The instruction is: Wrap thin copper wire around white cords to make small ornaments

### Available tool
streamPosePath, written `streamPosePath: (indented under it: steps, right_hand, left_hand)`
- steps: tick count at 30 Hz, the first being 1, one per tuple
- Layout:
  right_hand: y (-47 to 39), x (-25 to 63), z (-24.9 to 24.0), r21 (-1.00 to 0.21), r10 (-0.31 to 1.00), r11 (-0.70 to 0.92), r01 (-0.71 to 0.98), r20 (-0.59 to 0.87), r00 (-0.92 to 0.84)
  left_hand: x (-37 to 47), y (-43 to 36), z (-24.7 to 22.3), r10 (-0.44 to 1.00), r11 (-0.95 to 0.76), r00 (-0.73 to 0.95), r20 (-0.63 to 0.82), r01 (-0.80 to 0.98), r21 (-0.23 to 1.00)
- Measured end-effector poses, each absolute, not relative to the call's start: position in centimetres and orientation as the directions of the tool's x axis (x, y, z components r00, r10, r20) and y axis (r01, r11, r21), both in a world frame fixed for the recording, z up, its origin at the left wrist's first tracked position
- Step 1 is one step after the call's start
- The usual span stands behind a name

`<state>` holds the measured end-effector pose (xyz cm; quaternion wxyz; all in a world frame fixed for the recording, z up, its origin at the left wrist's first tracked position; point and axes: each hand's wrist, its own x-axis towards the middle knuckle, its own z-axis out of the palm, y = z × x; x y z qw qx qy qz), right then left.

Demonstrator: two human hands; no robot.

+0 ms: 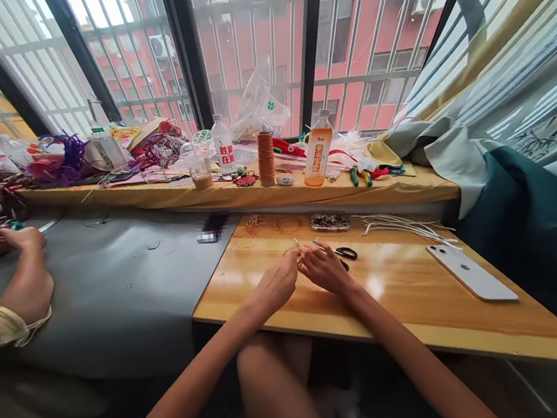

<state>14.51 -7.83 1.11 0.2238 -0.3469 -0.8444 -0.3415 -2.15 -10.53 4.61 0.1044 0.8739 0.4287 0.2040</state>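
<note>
Above the wooden table (394, 303), my left hand (279, 281) and my right hand (324, 267) meet, fingers closed in a pinch. A thin pale tip (296, 241) sticks up between them; the rest of what they hold is hidden by the fingers. A small teal spot shows at my right fingers; I cannot tell what it is. Scissors with black handles (346, 253) lie just beyond my right hand, partly covered by it. Behind the hands are a clear tray (329, 221) of small dark pieces and a little heap of copper-coloured strands (254, 221).
White cords (406, 226) and a white phone (471, 273) lie to the right. On the cluttered sill stand an orange thread spool (266, 159), a drink bottle (317, 151), a water bottle (223, 145) and a cup (201, 174). At left, another person's hands (23, 241) work over a grey surface (131, 286).
</note>
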Motion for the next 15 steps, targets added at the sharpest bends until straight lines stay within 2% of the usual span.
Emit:
streamPosePath:
  steps: [2, 4, 5, 7, 9, 15]
  right_hand:
    - [-8.3, 14.1, 0.7, 0.417, 0.486, 0.565, 0.712, 0.53, -0.695]
    - [-8.5, 14.3, 0.3, 0.373, 0.55, 0.599, 0.709, 0.452, -0.702]
    - [-8.6, 14.5, 0.2, 0.34, 0.582, 0.597, 0.726, 0.439, -0.684]
    - [-8.7, 15.1, 0.0, 0.261, 0.64, 0.552, 0.792, 0.476, -0.603]
    - [-8.5, 15.9, -0.3, 0.164, 0.679, 0.483, 0.86, 0.549, -0.486]
    - [-7.4, 17.1, -1.5, -0.182, 0.671, 0.277, 0.943, 0.74, -0.054]
  left_hand:
    - [-1.8, -9.9, 4.8, 0.801, -0.573, 0.581, 0.143, 0.677, 0.461]
    - [-2.4, -8.3, 5.0, 0.791, -0.461, 0.607, -0.072, 0.669, 0.582]
    - [-2.8, -7.3, 5.0, 0.792, -0.42, 0.597, -0.129, 0.685, 0.595]
    - [-3.7, -5.1, 4.7, 0.893, -0.354, 0.445, -0.071, 0.789, 0.503]
    - [-4.2, -3.3, 4.0, 0.927, -0.319, 0.374, -0.016, 0.814, 0.485]
    - [-2.6, -0.6, 2.2, 0.888, -0.382, 0.459, -0.004, 0.744, 0.547]
